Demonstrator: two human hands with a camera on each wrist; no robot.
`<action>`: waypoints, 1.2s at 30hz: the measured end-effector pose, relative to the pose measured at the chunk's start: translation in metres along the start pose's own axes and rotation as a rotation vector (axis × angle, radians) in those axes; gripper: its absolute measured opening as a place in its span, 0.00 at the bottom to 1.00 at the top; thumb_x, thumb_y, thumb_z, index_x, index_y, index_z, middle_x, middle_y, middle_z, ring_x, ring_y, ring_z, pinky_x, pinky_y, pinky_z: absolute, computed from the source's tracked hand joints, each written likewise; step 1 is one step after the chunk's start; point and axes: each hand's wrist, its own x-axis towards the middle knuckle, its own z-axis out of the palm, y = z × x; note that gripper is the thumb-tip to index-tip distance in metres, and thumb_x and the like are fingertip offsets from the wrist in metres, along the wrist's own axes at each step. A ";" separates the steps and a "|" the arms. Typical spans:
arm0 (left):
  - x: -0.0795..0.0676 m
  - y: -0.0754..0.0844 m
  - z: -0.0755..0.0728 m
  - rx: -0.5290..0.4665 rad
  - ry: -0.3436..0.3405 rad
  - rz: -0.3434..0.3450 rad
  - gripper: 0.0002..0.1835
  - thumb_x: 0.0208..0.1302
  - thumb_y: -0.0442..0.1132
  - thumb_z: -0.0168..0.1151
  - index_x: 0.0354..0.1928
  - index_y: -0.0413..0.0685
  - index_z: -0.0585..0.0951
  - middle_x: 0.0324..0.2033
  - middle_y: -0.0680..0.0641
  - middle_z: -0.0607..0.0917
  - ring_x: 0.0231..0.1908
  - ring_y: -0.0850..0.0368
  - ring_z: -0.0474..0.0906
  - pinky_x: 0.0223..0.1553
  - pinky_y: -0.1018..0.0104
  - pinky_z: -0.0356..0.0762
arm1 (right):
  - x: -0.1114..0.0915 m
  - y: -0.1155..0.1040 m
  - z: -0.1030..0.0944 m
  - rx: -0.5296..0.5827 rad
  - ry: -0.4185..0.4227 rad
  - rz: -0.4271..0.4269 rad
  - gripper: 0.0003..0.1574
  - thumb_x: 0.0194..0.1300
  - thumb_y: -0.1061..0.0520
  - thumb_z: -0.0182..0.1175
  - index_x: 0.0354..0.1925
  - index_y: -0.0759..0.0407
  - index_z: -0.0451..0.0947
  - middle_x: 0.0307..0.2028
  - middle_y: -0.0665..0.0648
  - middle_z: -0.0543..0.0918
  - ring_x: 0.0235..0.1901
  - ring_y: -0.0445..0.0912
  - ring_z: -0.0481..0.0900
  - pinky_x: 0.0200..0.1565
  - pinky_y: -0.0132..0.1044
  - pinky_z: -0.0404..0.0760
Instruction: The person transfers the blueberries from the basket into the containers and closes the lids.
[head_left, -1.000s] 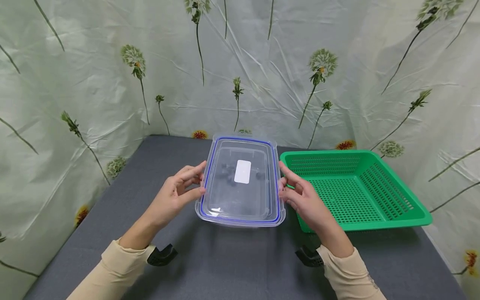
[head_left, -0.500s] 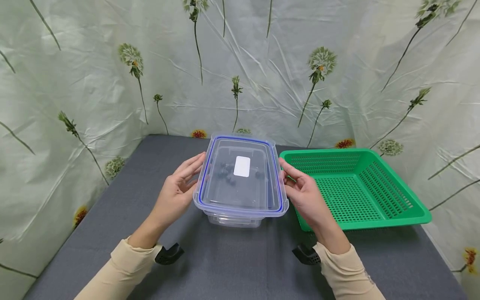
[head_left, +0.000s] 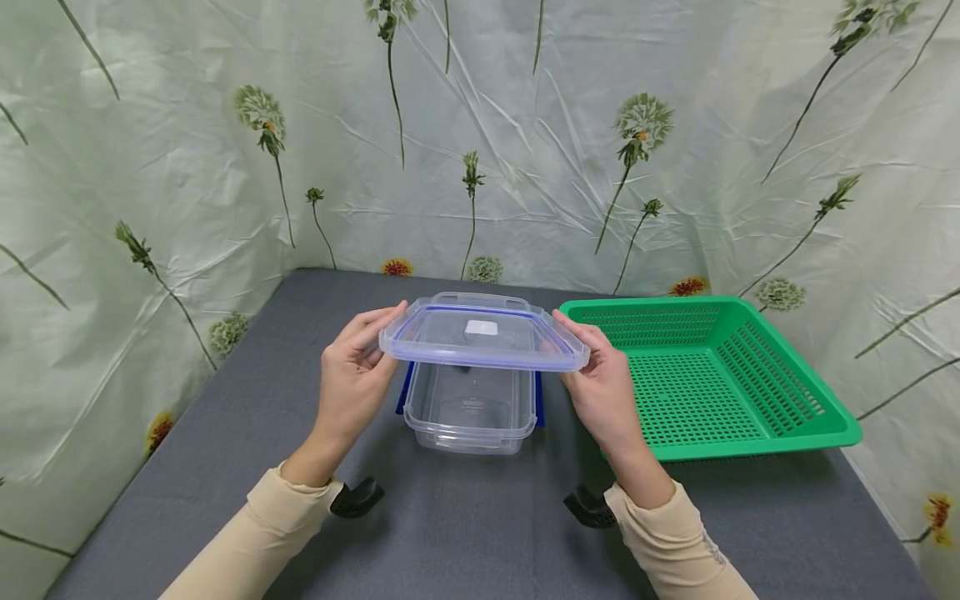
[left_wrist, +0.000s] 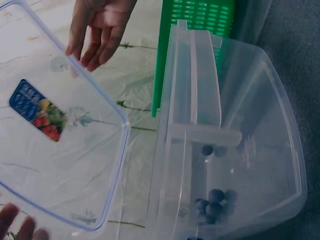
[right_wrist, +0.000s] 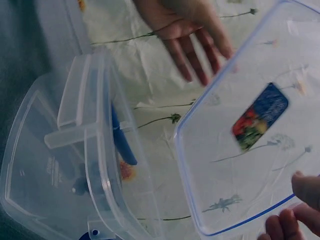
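A clear plastic lid [head_left: 442, 340] with a blue seal is up above a clear food container [head_left: 472, 417], tilted so its near edge is higher. My left hand [head_left: 356, 371] grips the lid's left edge between fingers and thumb. On the opposite edge, my right hand [head_left: 602, 383] holds it the same way. The container stands uncovered on the table, blue side latches [head_left: 540, 400] folded down. Several dark round berries, like blueberries [left_wrist: 215, 202], lie in it, as the left wrist view shows. A printed label [right_wrist: 260, 117] faces out from the lid's underside.
A green perforated plastic basket [head_left: 817, 425] stands to the right of the container, close to my right hand. Grey cloth [head_left: 450, 533] covers the table. A curtain with a dandelion print [head_left: 525, 167] hangs behind the table's far edge.
The lid has come up off the container, near edge first, and now tilts steeply. Both hands have risen with it, and the container's open front part has come into sight.
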 end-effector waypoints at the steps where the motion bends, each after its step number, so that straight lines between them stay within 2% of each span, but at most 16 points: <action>1: 0.001 0.000 0.001 -0.003 0.021 0.018 0.20 0.70 0.23 0.67 0.63 0.35 0.85 0.58 0.36 0.85 0.57 0.63 0.83 0.59 0.76 0.84 | 0.000 0.001 0.001 -0.010 0.014 -0.025 0.31 0.72 0.67 0.68 0.71 0.64 0.78 0.62 0.66 0.80 0.58 0.36 0.80 0.57 0.20 0.82; 5: 0.004 0.002 0.006 -0.029 0.085 0.073 0.17 0.70 0.24 0.68 0.59 0.32 0.86 0.57 0.39 0.85 0.59 0.59 0.84 0.61 0.70 0.85 | 0.002 0.003 0.007 -0.059 0.059 -0.089 0.24 0.72 0.65 0.69 0.64 0.66 0.83 0.59 0.62 0.83 0.61 0.41 0.80 0.68 0.24 0.78; 7: 0.005 0.003 0.008 -0.031 0.096 0.066 0.16 0.71 0.25 0.68 0.59 0.34 0.86 0.56 0.42 0.86 0.58 0.60 0.85 0.57 0.71 0.87 | 0.004 0.003 0.009 -0.072 0.074 -0.089 0.20 0.72 0.63 0.70 0.61 0.65 0.84 0.57 0.60 0.85 0.62 0.43 0.83 0.70 0.26 0.77; 10: 0.007 0.002 0.010 -0.004 0.095 0.036 0.18 0.72 0.27 0.68 0.62 0.39 0.85 0.54 0.41 0.88 0.53 0.66 0.87 0.50 0.75 0.88 | 0.006 0.002 0.012 -0.077 0.090 -0.075 0.18 0.75 0.60 0.68 0.59 0.62 0.83 0.53 0.58 0.87 0.58 0.43 0.86 0.68 0.28 0.80; 13: 0.008 0.000 0.011 0.055 0.099 0.024 0.24 0.72 0.28 0.68 0.68 0.46 0.82 0.51 0.39 0.90 0.48 0.72 0.86 0.45 0.78 0.87 | 0.008 0.001 0.015 -0.099 0.103 -0.066 0.20 0.76 0.57 0.68 0.62 0.59 0.82 0.53 0.59 0.89 0.53 0.40 0.87 0.62 0.27 0.82; 16: 0.009 -0.002 0.012 0.100 0.105 0.032 0.27 0.73 0.29 0.68 0.72 0.52 0.79 0.51 0.39 0.90 0.46 0.73 0.85 0.40 0.80 0.85 | 0.010 0.001 0.017 -0.127 0.121 -0.070 0.24 0.76 0.54 0.67 0.67 0.55 0.80 0.50 0.60 0.89 0.48 0.40 0.87 0.57 0.25 0.83; 21: 0.014 -0.006 0.013 0.129 0.096 0.058 0.25 0.76 0.33 0.67 0.72 0.55 0.79 0.51 0.39 0.89 0.44 0.69 0.85 0.36 0.80 0.81 | 0.012 0.001 0.018 -0.154 0.146 -0.098 0.34 0.77 0.53 0.67 0.76 0.44 0.73 0.47 0.61 0.88 0.43 0.48 0.86 0.50 0.25 0.82; 25: 0.018 -0.009 0.013 0.146 0.078 0.085 0.24 0.76 0.33 0.67 0.71 0.54 0.82 0.49 0.39 0.88 0.44 0.69 0.83 0.34 0.81 0.80 | 0.012 0.003 0.019 -0.185 0.141 -0.123 0.38 0.78 0.53 0.65 0.80 0.36 0.68 0.46 0.61 0.88 0.40 0.53 0.85 0.45 0.25 0.80; 30: 0.023 -0.009 0.010 0.156 0.004 0.074 0.26 0.75 0.33 0.67 0.73 0.53 0.80 0.49 0.38 0.84 0.43 0.66 0.79 0.34 0.82 0.78 | 0.012 0.006 0.018 -0.285 0.115 -0.162 0.36 0.81 0.53 0.62 0.81 0.39 0.67 0.41 0.60 0.88 0.35 0.50 0.82 0.39 0.27 0.78; 32: 0.023 -0.008 0.008 0.179 -0.051 0.042 0.30 0.74 0.34 0.69 0.76 0.54 0.77 0.50 0.39 0.82 0.40 0.63 0.77 0.32 0.81 0.76 | 0.013 0.007 0.017 -0.347 0.100 -0.179 0.35 0.82 0.53 0.61 0.81 0.42 0.67 0.38 0.59 0.87 0.32 0.49 0.81 0.36 0.28 0.78; 36: 0.023 -0.006 0.004 0.294 -0.177 -0.038 0.42 0.69 0.39 0.75 0.82 0.56 0.67 0.52 0.41 0.77 0.34 0.57 0.70 0.30 0.76 0.71 | 0.014 0.008 0.015 -0.474 0.047 -0.208 0.37 0.81 0.52 0.62 0.81 0.50 0.65 0.36 0.58 0.84 0.29 0.46 0.77 0.31 0.31 0.75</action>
